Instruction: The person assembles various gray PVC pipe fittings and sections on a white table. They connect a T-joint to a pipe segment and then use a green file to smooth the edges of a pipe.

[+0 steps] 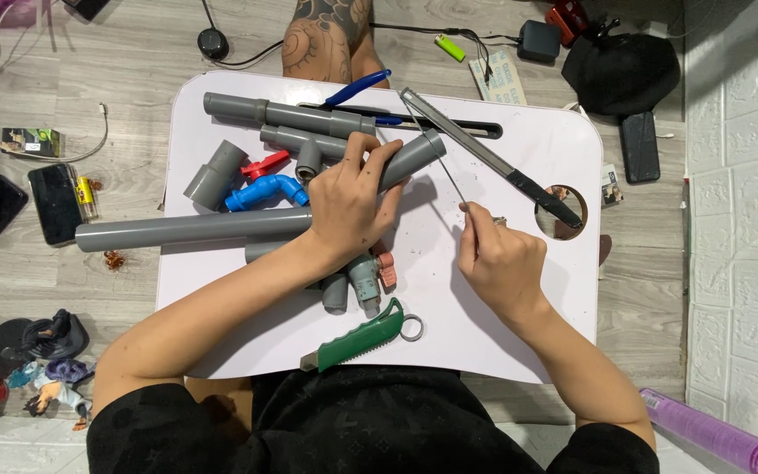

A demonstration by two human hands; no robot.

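Observation:
My left hand [348, 206] grips a short grey pipe [414, 158] that lies slanted across the white lap table [502, 140]. My right hand [502, 263] pinches the lower end of a thin metal blade [436, 154], which runs up to the tip of a flat metal saw bar with a black handle [502, 167]. The blade crosses close to the short pipe's open end. Under my left forearm lie a long grey pipe [186, 230] and grey valve fittings [361, 281].
On the table are a grey tee assembly [309, 140], a grey coupling [215, 174], a blue tap [265, 191], blue-handled pliers [357, 88] and a green folding saw [361, 338]. Two phones [54, 202] lie on the floor left. A white brick wall [747, 219] stands right.

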